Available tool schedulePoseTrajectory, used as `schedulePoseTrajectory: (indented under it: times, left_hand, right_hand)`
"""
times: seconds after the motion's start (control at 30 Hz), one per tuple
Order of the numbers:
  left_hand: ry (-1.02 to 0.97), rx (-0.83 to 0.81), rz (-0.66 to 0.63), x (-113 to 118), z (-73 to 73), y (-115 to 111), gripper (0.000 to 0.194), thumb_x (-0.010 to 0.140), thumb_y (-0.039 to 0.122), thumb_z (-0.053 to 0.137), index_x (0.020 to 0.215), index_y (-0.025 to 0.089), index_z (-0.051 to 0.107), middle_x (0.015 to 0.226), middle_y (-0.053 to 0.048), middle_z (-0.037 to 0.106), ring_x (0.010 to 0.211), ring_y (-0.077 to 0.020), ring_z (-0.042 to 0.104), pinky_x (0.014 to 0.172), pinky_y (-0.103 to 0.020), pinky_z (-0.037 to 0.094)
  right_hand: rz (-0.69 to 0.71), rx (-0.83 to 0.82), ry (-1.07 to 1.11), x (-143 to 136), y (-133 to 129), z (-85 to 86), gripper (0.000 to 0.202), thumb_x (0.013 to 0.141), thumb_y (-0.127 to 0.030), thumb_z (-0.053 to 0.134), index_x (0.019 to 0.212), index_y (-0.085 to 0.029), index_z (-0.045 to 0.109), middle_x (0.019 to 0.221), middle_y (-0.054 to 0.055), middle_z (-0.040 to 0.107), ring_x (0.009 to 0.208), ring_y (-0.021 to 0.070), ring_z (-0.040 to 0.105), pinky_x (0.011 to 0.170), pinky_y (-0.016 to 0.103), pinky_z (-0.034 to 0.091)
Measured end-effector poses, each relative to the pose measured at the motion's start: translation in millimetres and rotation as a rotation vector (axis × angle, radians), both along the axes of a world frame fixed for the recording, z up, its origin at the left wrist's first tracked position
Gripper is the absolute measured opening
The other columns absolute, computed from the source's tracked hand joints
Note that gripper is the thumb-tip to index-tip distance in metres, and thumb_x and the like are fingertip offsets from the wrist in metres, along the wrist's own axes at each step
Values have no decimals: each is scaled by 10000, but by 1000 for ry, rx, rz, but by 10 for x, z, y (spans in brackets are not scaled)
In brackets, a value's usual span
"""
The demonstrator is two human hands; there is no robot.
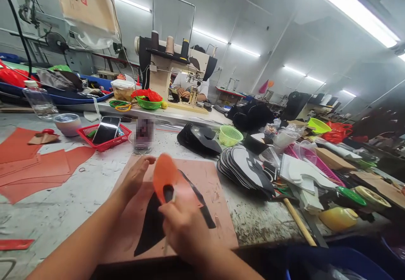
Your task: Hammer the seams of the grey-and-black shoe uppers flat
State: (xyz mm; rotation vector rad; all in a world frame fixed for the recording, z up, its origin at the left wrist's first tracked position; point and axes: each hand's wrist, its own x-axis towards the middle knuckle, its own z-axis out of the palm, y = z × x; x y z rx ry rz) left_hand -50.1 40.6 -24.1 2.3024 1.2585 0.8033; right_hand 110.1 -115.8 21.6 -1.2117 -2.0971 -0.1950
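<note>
My right hand [183, 225] is closed around an orange template [165, 172] with a dark oval opening, raised over the work mat. A thin, pale stick-like item also shows at its fingers, too blurred to name. Beneath the template, a black cut piece [150, 225] lies on the pink mat [221, 225], partly covered by my right hand and the template. My left hand [137, 176] is just left of the template, its fingers apart and nothing in them.
Stacked black and white pieces [243, 168] lie right of the mat, beside a green basket [230, 135]. A red basket [106, 142] holds a phone. Orange sheets [41, 166] lie left. A wooden-handled tool [299, 221] rests at right. Behind, a person sits at a sewing machine [161, 73].
</note>
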Motion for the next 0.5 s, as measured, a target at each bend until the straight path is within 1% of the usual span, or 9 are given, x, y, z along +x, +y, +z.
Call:
schedulePoseTrajectory:
  times: [0.07,0.13,0.2,0.23,0.3,0.33,0.4,0.47,0.5]
  left_hand:
    - [-8,-41,-38,-114,-33,-99,613,917,466,49,1203,135,477,1192,-128,573,1088,-216,543,908,-355,465]
    - [62,-96,-122,-181,-77,-244,595,851,592,301,1182,156,535,1228,-128,567,1113,-253,539,921,-373,463]
    - [246,-141,-214,-194,-86,-383,669,716,625,544,1222,187,545,1345,-131,479,1254,-324,406,1026,-452,357]
    - [359,-157,-252,-183,-69,-435,727,673,616,609,1268,209,516,1411,-125,398,1316,-353,297,1066,-499,273]
    - [546,-168,-303,-142,-6,-490,766,688,600,626,1347,268,417,1482,-103,249,1367,-367,128,1084,-565,144]
    - [591,-168,-323,-119,29,-495,726,725,587,604,1356,295,392,1491,-92,217,1372,-359,109,1081,-576,123]
    - [618,-155,-379,-88,78,-485,576,814,534,537,1335,322,414,1492,-80,216,1370,-325,159,1087,-551,140]
    - [605,-128,-444,-86,80,-483,465,870,470,488,1309,320,453,1475,-68,274,1356,-284,233,1099,-491,180]
    - [598,-115,-471,-96,66,-494,463,872,462,490,1309,315,453,1468,-65,295,1351,-274,252,1101,-467,196]
  right_hand:
    - [16,-143,-100,-228,57,-256,143,774,-144,498,697,-190,610,606,44,601,538,167,563,482,254,456]
    - [85,-268,-74,-283,64,-418,73,767,-229,582,717,-196,624,604,26,626,544,162,581,506,249,462]
    - [128,-342,53,-156,37,-468,130,787,-312,608,845,-204,651,681,19,677,608,158,620,574,242,488]
    - [98,-356,117,-37,17,-465,170,808,-327,593,913,-207,651,750,28,696,665,162,636,626,249,500]
    - [-61,-364,177,263,-34,-451,193,846,-279,542,990,-195,639,919,73,702,822,190,645,745,293,507]
    - [-145,-370,151,419,-65,-457,193,838,-240,542,997,-188,639,1005,98,686,910,218,631,808,341,498]
    - [-243,-438,67,692,-143,-519,229,786,-209,601,1012,-192,640,1170,120,622,1055,274,578,882,427,476]
    - [-262,-501,8,868,-236,-639,278,758,-217,640,1036,-214,639,1252,103,573,1140,302,527,915,473,462]
    - [-261,-511,-2,918,-283,-710,283,765,-229,637,1048,-225,637,1265,92,564,1165,306,508,925,483,459]
